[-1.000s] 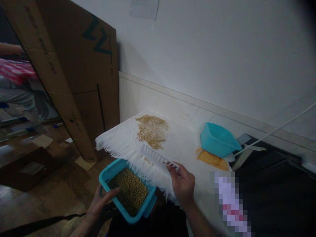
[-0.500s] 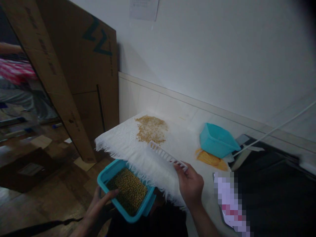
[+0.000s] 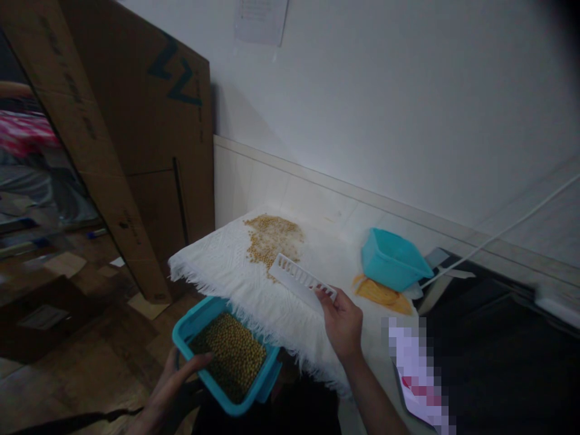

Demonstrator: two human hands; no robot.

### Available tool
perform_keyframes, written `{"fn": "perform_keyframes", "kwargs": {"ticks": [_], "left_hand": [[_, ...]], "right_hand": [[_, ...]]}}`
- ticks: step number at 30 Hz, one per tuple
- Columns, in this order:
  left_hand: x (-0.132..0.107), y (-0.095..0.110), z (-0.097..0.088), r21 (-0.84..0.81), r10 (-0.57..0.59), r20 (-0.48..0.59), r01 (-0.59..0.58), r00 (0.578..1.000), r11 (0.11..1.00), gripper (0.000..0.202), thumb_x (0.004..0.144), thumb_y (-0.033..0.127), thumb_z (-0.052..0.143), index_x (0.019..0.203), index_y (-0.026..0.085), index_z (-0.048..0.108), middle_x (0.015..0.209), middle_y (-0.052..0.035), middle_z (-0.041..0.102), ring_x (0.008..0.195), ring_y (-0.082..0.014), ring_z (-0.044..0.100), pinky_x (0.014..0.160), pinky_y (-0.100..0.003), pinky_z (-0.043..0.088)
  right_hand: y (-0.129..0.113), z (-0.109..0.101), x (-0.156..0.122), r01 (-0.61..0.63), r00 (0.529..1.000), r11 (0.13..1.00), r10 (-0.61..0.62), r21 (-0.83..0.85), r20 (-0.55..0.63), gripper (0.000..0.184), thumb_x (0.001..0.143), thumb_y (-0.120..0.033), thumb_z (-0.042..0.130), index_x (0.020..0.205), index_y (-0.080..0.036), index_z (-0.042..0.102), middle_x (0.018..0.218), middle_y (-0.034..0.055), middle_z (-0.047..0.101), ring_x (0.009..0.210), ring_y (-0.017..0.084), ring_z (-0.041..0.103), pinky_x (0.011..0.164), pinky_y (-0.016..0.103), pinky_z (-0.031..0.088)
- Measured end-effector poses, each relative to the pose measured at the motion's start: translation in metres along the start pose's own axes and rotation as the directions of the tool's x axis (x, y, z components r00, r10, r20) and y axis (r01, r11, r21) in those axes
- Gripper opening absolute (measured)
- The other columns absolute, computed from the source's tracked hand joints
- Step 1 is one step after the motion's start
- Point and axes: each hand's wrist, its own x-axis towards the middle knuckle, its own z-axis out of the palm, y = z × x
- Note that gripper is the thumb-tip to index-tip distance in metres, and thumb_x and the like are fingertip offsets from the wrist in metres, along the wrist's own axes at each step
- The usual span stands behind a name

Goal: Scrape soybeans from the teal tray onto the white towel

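Note:
My left hand [image 3: 183,374] grips a teal plastic bin [image 3: 220,399] by its near left rim, thumb over the edge. Yellow soybeans [image 3: 240,356] lie inside it. The bin is held just under the fringed edge of a white cloth [image 3: 212,257]. In my right hand [image 3: 345,323], pinched at one end, is a white slotted plastic strip [image 3: 294,287]. Its far end lies over the cloth, at the near side of a spread of loose soybeans [image 3: 274,232]. A few beans lie just left of the strip's tip.
A second teal bin [image 3: 392,257] stands at the right on the table, beside a crumpled orange-yellow item [image 3: 383,295]. A tall cardboard box [image 3: 149,139] rises at the left. The white wall [image 3: 385,109] borders the table's back. Another person's arm [image 3: 16,90] shows at far left.
The slotted strip has tilted, showing more of its flat face, and some beans have spread from the pile toward the cloth's near edge. The left hand still holds the bin below.

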Motion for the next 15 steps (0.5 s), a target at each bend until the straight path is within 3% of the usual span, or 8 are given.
{"fn": "perform_keyframes", "kwargs": {"ticks": [3, 8, 15], "left_hand": [[-0.001, 0.0012, 0.0007, 0.012, -0.002, -0.016, 0.002, 1.0, 1.0, 0.079, 0.07, 0.029, 0.095, 0.139, 0.033, 0.056, 0.121, -0.0109, 0.079, 0.086, -0.0347, 0.085, 0.071, -0.044, 0.069], [-0.001, 0.0033, 0.0012, 0.0, -0.008, -0.011, 0.008, 1.0, 1.0, 0.092, 0.063, 0.028, 0.1, 0.143, 0.033, 0.055, 0.123, -0.0128, 0.08, 0.087, -0.0374, 0.085, 0.074, -0.05, 0.07], [0.0066, 0.0014, -0.0042, -0.003, -0.039, -0.002, 0.039, 0.999, 0.999, 0.101, 0.066, 0.026, 0.101, 0.152, 0.033, 0.05, 0.121, -0.0131, 0.081, 0.082, -0.0324, 0.086, 0.075, -0.049, 0.071]], "right_hand": [[-0.0003, 0.0019, 0.0022, -0.014, 1.0, 1.0, 0.014, 0.019, -0.006, 0.056, 0.092, -0.07, 0.074, 0.092, -0.016, 0.087, 0.068, 0.0048, 0.082, 0.058, 0.021, 0.074, 0.057, 0.026, 0.058], [0.0002, 0.004, 0.002, -0.038, 0.996, 0.998, 0.034, 0.052, 0.077, 0.051, 0.092, -0.065, 0.074, 0.092, -0.016, 0.087, 0.068, 0.0043, 0.081, 0.055, 0.019, 0.07, 0.054, 0.025, 0.056], [0.0048, 0.0079, 0.0025, -0.077, 0.995, 0.995, 0.072, 0.056, 0.074, 0.058, 0.088, -0.074, 0.074, 0.091, -0.016, 0.087, 0.066, 0.0029, 0.078, 0.055, 0.017, 0.065, 0.052, 0.025, 0.05]]}}
